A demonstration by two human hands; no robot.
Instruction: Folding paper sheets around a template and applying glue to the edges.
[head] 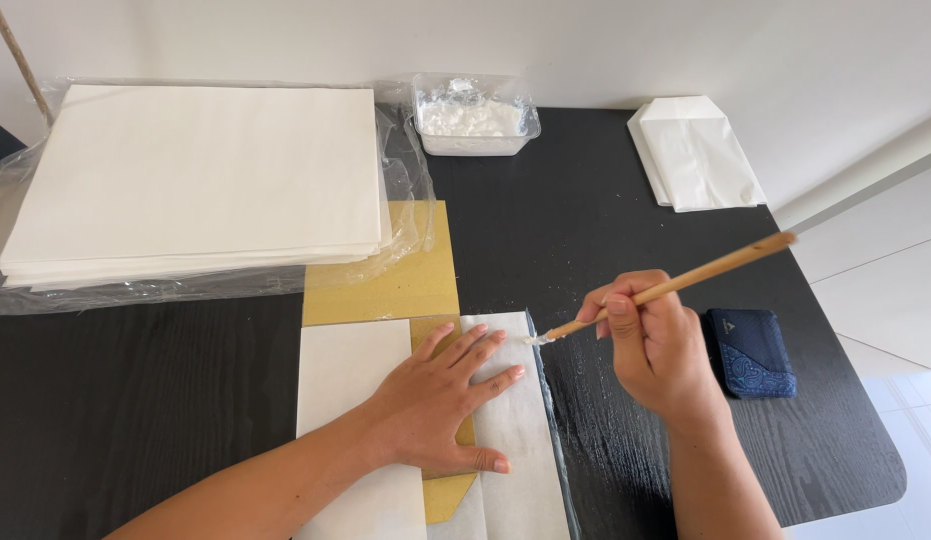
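Note:
My left hand [441, 400] lies flat, fingers spread, on a folded white paper sheet [521, 430] that covers a tan cardboard piece [396, 285] on the black table [136, 400]. My right hand [656, 345] grips a wooden-handled brush [686, 280]. The brush's white-tipped end touches the right edge of the paper near its top corner. A wet streak runs along that edge on the table.
A thick stack of white paper [201, 180] on clear plastic wrap sits at the back left. A clear plastic tub of white paste [473, 115] stands at the back centre. Folded white paper bags [698, 150] lie at the back right. A dark blue pouch [751, 350] rests near the right edge.

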